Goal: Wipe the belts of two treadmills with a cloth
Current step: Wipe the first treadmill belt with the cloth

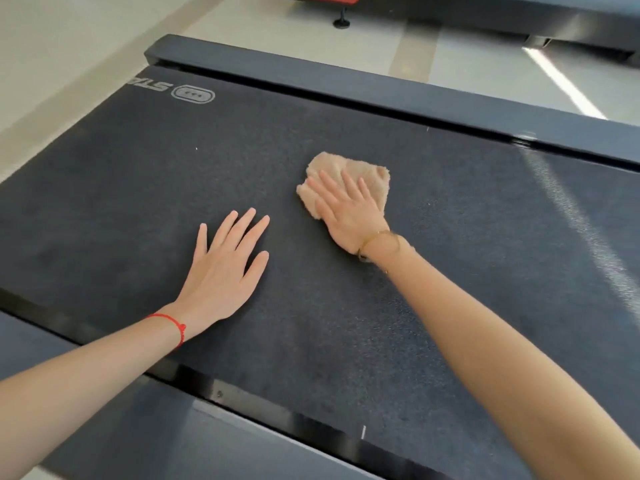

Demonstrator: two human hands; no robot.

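A dark grey treadmill belt (450,271) fills most of the view, with a pale logo near its far left corner. A crumpled beige cloth (372,174) lies on the middle of the belt. My right hand (348,211) presses flat on the cloth with straight, spread fingers. My left hand (225,268) rests flat on the bare belt to the left of the cloth, fingers spread, holding nothing.
Dark side rails run along the far edge (346,88) and the near edge (138,427) of the belt. A second treadmill (519,19) stands at the top right across a strip of pale floor (52,46). A small black foot (342,21) stands on that floor.
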